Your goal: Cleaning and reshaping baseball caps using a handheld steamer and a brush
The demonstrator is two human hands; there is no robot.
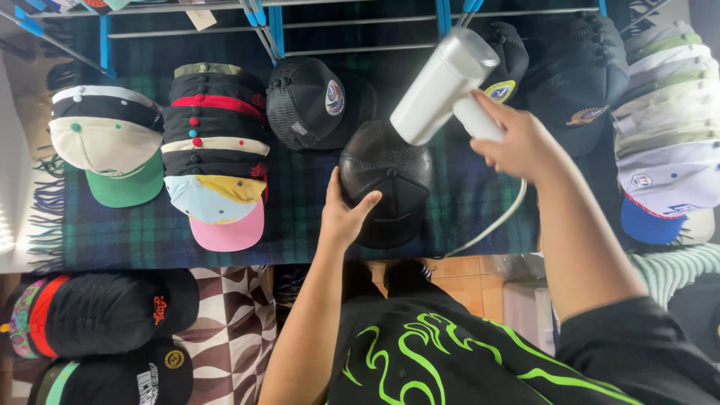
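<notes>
- Black shirt with green lines sits nearest the lens.
- Stacked caps lie far left on the plaid blanket; another cap stack far right.
- Left hand: fingers curled onto the left edge of the black cap, pinning it to the blanket.
- Right hand: fingers wrapped tight on the white handheld steamer, nozzle just above the cap; cord trails down.
- Blue rack behind.

Left hand gripping black cap on plaid blanket; right hand aiming white handheld steamer at its crown.
</notes>
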